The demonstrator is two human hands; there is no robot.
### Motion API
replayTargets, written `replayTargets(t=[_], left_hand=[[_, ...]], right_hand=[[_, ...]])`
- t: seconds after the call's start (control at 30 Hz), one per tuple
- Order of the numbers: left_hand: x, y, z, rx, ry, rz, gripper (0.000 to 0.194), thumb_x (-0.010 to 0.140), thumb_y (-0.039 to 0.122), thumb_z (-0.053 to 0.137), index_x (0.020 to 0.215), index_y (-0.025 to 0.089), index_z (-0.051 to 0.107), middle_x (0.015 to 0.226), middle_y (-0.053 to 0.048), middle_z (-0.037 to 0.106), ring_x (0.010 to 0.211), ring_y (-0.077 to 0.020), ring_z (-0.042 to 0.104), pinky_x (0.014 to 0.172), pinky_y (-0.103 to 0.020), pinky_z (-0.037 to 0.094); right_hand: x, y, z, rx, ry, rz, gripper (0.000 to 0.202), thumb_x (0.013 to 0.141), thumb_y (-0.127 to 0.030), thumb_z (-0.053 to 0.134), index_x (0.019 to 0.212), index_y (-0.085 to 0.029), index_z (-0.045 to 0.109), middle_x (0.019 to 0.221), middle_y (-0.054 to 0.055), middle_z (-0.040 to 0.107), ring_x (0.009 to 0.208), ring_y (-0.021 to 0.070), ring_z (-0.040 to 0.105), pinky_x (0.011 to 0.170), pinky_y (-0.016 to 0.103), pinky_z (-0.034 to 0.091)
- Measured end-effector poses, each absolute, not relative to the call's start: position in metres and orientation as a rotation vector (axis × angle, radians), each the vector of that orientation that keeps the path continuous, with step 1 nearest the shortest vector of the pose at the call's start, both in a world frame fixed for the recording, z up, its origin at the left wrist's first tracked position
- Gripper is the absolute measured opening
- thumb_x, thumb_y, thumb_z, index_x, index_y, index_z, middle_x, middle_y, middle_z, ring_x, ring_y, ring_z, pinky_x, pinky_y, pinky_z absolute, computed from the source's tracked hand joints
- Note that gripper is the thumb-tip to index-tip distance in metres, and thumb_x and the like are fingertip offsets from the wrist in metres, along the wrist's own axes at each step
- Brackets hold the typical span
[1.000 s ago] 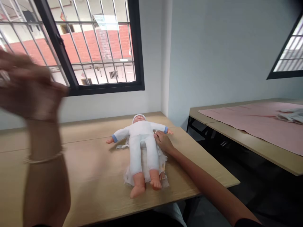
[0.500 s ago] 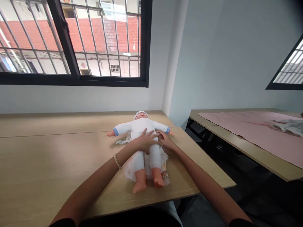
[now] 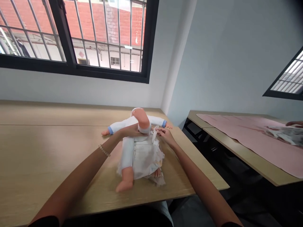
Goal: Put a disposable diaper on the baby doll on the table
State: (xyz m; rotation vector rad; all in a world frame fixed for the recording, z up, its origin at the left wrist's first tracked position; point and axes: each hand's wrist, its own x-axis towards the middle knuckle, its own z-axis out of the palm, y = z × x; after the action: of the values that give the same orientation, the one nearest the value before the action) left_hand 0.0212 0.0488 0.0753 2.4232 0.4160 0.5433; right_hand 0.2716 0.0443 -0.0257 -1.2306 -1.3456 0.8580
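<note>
A baby doll [image 3: 127, 149] in a white suit with blue cuffs lies on its back on the wooden table [image 3: 59, 157], arms spread. One of its legs [image 3: 142, 121] is lifted and bent up toward the head, covering the face. My left hand [image 3: 134, 130] is closed on that raised leg, its fingers mostly hidden behind it. Under the doll's bottom lies an opened white diaper [image 3: 145, 159], now largely exposed. At its upper right edge my right hand [image 3: 167, 136] pinches a crumpled white tab of it. The other leg stays stretched toward me.
A second table [image 3: 214, 132] stands to the right across a dark gap, with a pink cloth [image 3: 236, 135] and a grey-white bundle [image 3: 282, 134] on it. Another person's hand [image 3: 294, 123] touches that bundle. A barred window [image 3: 106, 37] is ahead.
My left hand has raised one doll leg, uncovering the diaper beneath. My right hand has drawn the diaper's edge up a little. Another person's hand has come further into view at right.
</note>
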Motion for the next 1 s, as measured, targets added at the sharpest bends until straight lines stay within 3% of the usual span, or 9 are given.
replayTargets(t=[0.17,0.33,0.47,0.53,0.6,0.73,0.87,1.0], left_hand=[[0.019,0.054,0.069,1.91,0.223,0.738,0.039,0.087,0.053,0.069,0.104,0.018,0.066,0.118,-0.014,0.069,0.12,-0.0298,0.06,0.104,-0.042,0.044],[0.027,0.048,0.069,1.784,0.19,0.843,0.04,0.085,0.054,0.072,0.1,0.018,0.068,0.111,-0.012,0.069,0.116,-0.0284,0.06,0.103,-0.041,0.043],[0.03,0.042,0.077,1.688,0.184,0.954,0.042,0.086,0.057,0.07,0.098,0.017,0.068,0.108,-0.011,0.068,0.109,-0.0258,0.061,0.1,-0.038,0.044],[0.028,0.042,0.085,1.606,0.173,1.022,0.043,0.084,0.058,0.073,0.094,0.016,0.068,0.102,-0.009,0.067,0.105,-0.0246,0.062,0.098,-0.037,0.045],[0.023,0.044,0.092,1.51,0.148,1.084,0.045,0.079,0.059,0.077,0.089,0.016,0.067,0.095,-0.007,0.067,0.101,-0.0231,0.063,0.098,-0.037,0.045],[0.012,0.052,0.102,1.331,0.12,1.16,0.046,0.073,0.056,0.084,0.082,0.015,0.064,0.084,-0.003,0.065,0.097,-0.0213,0.064,0.099,-0.037,0.047],[0.006,0.056,0.103,1.253,0.115,1.163,0.047,0.072,0.057,0.084,0.081,0.015,0.064,0.082,-0.003,0.065,0.097,-0.0215,0.064,0.101,-0.038,0.047],[0.007,0.054,0.103,1.265,0.089,1.139,0.046,0.072,0.056,0.084,0.081,0.015,0.064,0.083,-0.003,0.064,0.098,-0.0222,0.064,0.099,-0.039,0.047]], right_hand=[[0.274,0.04,-0.026,-1.302,-1.251,0.853,0.039,0.073,-0.047,0.076,0.094,-0.014,0.071,0.095,0.011,0.073,0.082,0.0213,0.068,0.074,0.034,0.057],[0.27,0.029,-0.027,-1.408,-1.388,0.959,0.071,0.068,-0.045,0.085,0.125,-0.013,0.059,0.085,0.008,0.071,0.072,0.0208,0.066,0.066,0.032,0.055],[0.265,0.022,-0.027,-1.43,-1.624,0.918,0.094,0.061,-0.041,0.089,0.141,-0.016,0.047,0.12,0.015,0.064,0.106,0.0292,0.065,0.086,0.041,0.056],[0.264,0.022,-0.027,-1.401,-1.762,0.641,0.091,0.055,-0.04,0.093,0.135,-0.019,0.054,0.139,0.017,0.05,0.129,0.0328,0.051,0.104,0.047,0.048],[0.263,0.021,-0.025,-1.323,-1.896,0.458,0.077,0.056,-0.043,0.093,0.124,-0.02,0.064,0.142,0.015,0.046,0.137,0.0323,0.043,0.115,0.048,0.038],[0.258,0.017,-0.023,-1.216,-2.185,0.567,0.045,0.073,-0.048,0.083,0.111,-0.025,0.073,0.13,0.01,0.06,0.127,0.0284,0.055,0.115,0.046,0.038],[0.25,0.011,-0.027,-1.298,-2.287,0.605,0.051,0.078,-0.053,0.079,0.123,-0.03,0.071,0.139,0.01,0.058,0.135,0.0325,0.049,0.117,0.051,0.034],[0.242,0.011,-0.034,-1.326,-2.347,0.565,0.063,0.084,-0.058,0.071,0.14,-0.029,0.06,0.154,0.012,0.044,0.146,0.0337,0.037,0.12,0.055,0.028]])
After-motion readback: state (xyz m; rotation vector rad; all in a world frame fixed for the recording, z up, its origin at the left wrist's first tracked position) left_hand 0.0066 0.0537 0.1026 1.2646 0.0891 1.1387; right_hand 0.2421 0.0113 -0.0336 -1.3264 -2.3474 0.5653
